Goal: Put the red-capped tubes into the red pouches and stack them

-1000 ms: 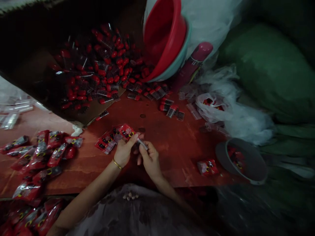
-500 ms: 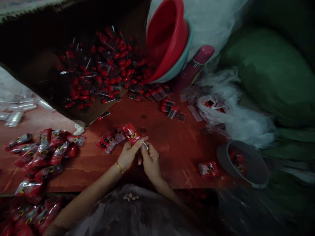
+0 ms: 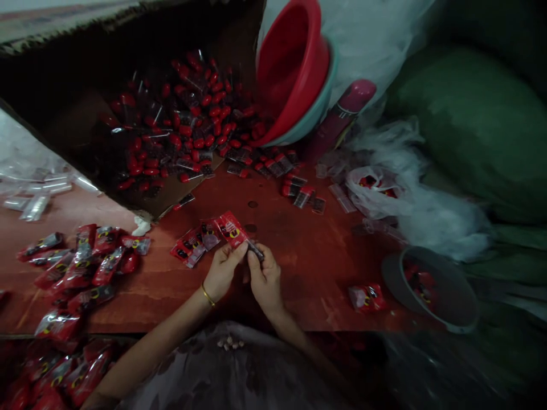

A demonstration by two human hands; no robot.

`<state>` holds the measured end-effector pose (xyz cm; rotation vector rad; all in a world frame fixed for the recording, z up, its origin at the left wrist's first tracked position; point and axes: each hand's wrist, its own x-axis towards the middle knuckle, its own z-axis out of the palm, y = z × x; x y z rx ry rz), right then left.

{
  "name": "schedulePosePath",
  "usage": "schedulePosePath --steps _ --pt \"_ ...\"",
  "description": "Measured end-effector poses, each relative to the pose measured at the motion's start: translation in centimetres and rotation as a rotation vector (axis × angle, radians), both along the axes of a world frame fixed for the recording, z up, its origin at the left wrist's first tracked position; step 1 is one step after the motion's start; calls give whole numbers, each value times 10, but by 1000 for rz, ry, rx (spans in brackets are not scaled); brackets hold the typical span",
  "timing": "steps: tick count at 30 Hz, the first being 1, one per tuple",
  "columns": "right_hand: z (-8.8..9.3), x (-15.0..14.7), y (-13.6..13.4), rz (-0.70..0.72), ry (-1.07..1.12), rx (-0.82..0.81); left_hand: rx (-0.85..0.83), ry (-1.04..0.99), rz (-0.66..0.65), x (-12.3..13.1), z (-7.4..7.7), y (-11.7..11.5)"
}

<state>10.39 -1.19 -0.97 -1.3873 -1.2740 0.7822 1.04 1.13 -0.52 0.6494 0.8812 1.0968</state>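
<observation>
My left hand (image 3: 222,269) pinches the near end of a red printed packet (image 3: 231,229) that lies over a wooden table (image 3: 299,256). My right hand (image 3: 265,276) is closed too, its fingertips holding a small dark item (image 3: 256,250) against the packet's open end. Two or three more red packets (image 3: 192,246) lie just left of my hands. A gold bangle sits on my left wrist.
A cardboard box (image 3: 179,128) of small red-capped items lies open at the back. Red and teal basins (image 3: 294,68) lean beside it, with a pink bottle (image 3: 342,117). Filled red packets (image 3: 77,267) pile at the left. A grey bowl (image 3: 431,287) and plastic bags (image 3: 405,193) sit right.
The small item in my right hand has moved closer to the packet's end, and both hands have drawn together. The view has shifted slightly.
</observation>
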Motion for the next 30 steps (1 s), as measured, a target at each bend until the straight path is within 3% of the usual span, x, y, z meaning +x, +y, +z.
schedulePosePath --steps 5,10,13,16,20,24,30 --pt "-7 -2 -4 41 31 -34 -32 -6 136 -1 12 9" --pt "-16 -8 -4 64 397 -180 -33 113 -70 3 7 7" --pt "-18 -8 -4 33 485 -183 10 174 -153 5 6 4" --pt "-20 -2 -6 16 393 -137 98 254 -114 5 6 4" --pt "-28 18 -2 41 89 -52 347 428 -26 2 -4 11" --pt "-38 46 16 77 -163 52 548 704 -215 -3 -20 22" --pt "-39 78 36 384 -242 158 777 1031 -418 -5 -38 27"
